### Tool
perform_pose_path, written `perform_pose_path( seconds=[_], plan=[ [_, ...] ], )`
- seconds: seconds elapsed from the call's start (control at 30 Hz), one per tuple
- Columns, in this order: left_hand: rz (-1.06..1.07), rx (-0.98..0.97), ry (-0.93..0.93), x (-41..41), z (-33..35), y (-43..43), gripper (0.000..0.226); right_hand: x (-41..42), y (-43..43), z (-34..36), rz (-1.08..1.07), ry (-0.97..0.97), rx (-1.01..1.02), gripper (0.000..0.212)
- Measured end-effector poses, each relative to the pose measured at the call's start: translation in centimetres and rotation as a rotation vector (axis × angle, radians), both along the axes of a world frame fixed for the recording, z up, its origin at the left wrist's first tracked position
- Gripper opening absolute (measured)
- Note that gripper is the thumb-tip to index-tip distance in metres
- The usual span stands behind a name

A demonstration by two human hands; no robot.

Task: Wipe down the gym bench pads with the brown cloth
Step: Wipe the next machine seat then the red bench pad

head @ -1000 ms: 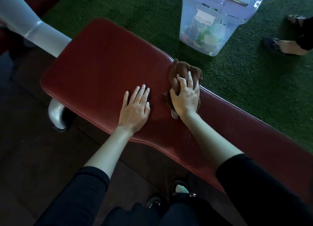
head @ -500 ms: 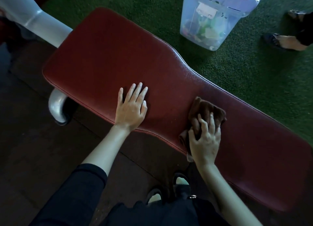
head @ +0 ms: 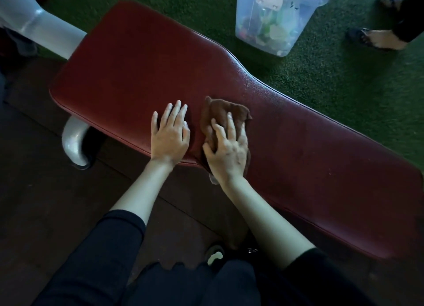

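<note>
A long dark red bench pad (head: 128,67) runs from upper left to lower right. The brown cloth (head: 220,110) lies bunched on it near the front edge. My right hand (head: 227,149) presses down on the cloth, its bent fingers and thumb gripping the folds; part of the cloth hangs over the pad's edge under my wrist. Just left of the cloth, my left hand (head: 169,133) rests flat on the pad with its fingers straight.
A clear plastic bin (head: 275,19) with small items stands on the green turf (head: 344,81) beyond the pad. Another person's sandalled feet (head: 376,39) are at the upper right. A white metal frame tube (head: 41,28) and foot (head: 73,143) sit at the pad's left end.
My right hand slid the cloth from the far edge to the near edge further right, then back left beside my left hand. The left hand stayed put.
</note>
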State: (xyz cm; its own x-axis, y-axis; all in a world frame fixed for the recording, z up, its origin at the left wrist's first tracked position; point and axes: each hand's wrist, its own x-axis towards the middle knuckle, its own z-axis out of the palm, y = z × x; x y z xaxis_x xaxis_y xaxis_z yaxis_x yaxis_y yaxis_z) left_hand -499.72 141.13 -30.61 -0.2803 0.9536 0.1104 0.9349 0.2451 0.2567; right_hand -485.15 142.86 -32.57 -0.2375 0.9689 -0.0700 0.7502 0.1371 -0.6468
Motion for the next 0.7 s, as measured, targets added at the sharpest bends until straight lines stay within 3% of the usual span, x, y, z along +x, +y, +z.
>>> perform_pose_path(
  seconds=[0.1,0.2,0.4,0.57,0.7],
  plan=[
    [0.01,0.005,-0.01,0.4,-0.1,-0.1,0.052,1.7,-0.3,1.9,0.149,-0.152,0.214,0.056],
    [-0.011,-0.009,0.014,1.8,-0.1,-1.0,0.053,4.8,-0.9,1.3,0.244,-0.192,0.235,0.057],
    [-0.122,0.014,0.046,7.2,-0.4,-2.5,0.051,13.4,-2.9,-0.4,0.197,-0.242,0.274,0.055],
    [-0.275,-0.009,-0.01,13.8,-0.9,-2.9,0.05,21.6,-5.2,-1.0,-0.005,-0.249,0.215,0.055],
    [-0.352,-0.028,0.009,17.6,-1.8,-3.1,0.048,26.0,-6.9,-1.6,-0.341,-0.184,0.102,0.053]
  ],
)
